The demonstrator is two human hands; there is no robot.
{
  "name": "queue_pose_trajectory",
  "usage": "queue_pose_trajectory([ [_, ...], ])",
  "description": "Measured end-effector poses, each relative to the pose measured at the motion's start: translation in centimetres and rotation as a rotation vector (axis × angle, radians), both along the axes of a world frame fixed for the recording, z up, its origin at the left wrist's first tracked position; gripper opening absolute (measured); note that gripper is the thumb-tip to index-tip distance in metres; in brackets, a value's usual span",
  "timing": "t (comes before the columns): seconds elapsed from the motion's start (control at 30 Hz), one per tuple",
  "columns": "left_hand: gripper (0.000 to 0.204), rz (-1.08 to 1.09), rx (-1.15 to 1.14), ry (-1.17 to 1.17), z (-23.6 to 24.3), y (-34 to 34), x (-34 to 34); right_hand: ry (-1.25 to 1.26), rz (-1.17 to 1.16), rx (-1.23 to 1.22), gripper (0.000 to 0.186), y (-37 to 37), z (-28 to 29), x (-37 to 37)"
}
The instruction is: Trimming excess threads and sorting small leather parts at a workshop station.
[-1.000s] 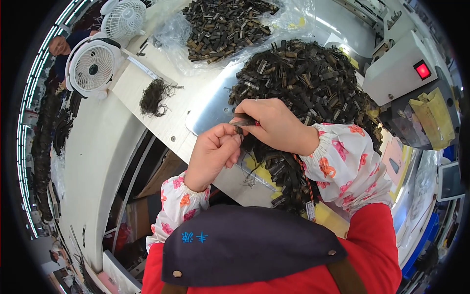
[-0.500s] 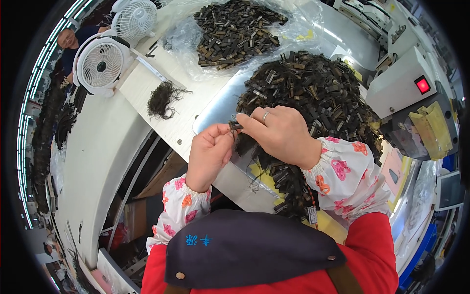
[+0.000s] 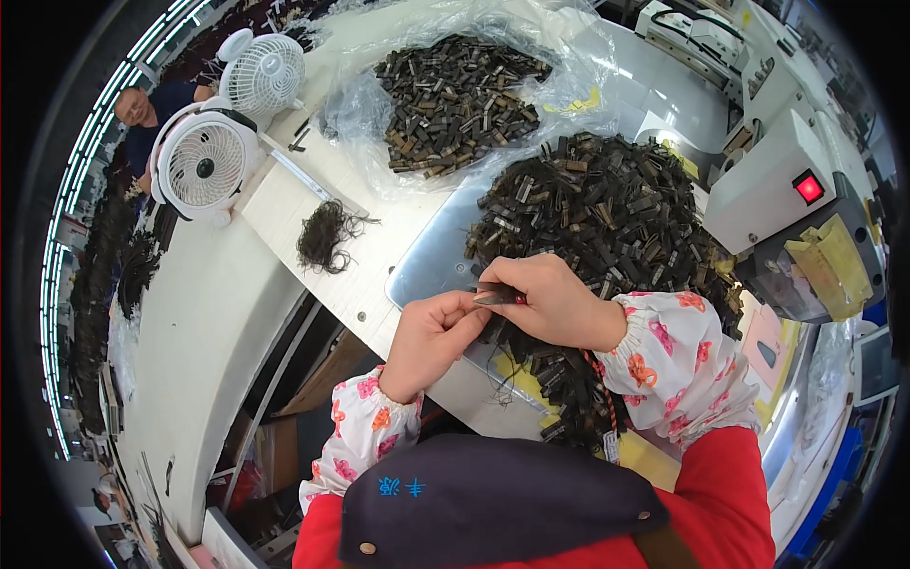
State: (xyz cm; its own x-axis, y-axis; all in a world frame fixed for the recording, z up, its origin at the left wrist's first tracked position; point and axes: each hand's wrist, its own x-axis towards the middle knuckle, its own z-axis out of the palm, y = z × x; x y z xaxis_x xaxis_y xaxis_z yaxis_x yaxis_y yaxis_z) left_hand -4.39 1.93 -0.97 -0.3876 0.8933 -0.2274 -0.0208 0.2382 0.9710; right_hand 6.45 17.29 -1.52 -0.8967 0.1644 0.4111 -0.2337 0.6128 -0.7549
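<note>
My left hand (image 3: 431,343) is closed, thumb and forefinger pinched on a small dark piece mostly hidden by the fingertips. Against those fingertips lie the pointed blades of thread snips (image 3: 497,295), which show a bit of red. My right hand (image 3: 561,302) is wrapped round the snips, palm down. Beneath and beyond it spreads a large heap of small dark fabric tabs (image 3: 607,209), many trailing loose threads. Part of the heap runs down toward me below my right wrist.
A second heap of tabs (image 3: 460,109) sits on clear plastic (image 3: 355,114) farther back. A tangle of dark thread (image 3: 324,235) lies on the pale table (image 3: 355,289). Two white fans (image 3: 201,163) and a person (image 3: 142,119) are far left. A machine box (image 3: 773,180) with a lit red switch stands right.
The thread snips' blades now show at my fingertips, where the dark piece showed before. My right hand has turned, its fingers curled round the snips. The whole view has shifted slightly.
</note>
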Motion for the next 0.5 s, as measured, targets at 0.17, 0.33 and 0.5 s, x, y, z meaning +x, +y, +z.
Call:
queue_pose_trajectory([
  [0.17,0.013,-0.069,0.216,0.553,0.6,1.6,-3.1,0.02,-0.216,-0.134,0.015,0.2,0.1,-0.3],
  [0.33,0.019,-0.084,0.129,0.714,2.7,8.2,-11.1,0.017,-0.31,-0.291,0.02,1.1,0.5,-0.7],
  [0.5,0.021,0.251,0.251,1.186,3.7,11.2,-12.0,-0.018,-0.219,-0.542,0.024,1.3,1.1,-0.6],
])
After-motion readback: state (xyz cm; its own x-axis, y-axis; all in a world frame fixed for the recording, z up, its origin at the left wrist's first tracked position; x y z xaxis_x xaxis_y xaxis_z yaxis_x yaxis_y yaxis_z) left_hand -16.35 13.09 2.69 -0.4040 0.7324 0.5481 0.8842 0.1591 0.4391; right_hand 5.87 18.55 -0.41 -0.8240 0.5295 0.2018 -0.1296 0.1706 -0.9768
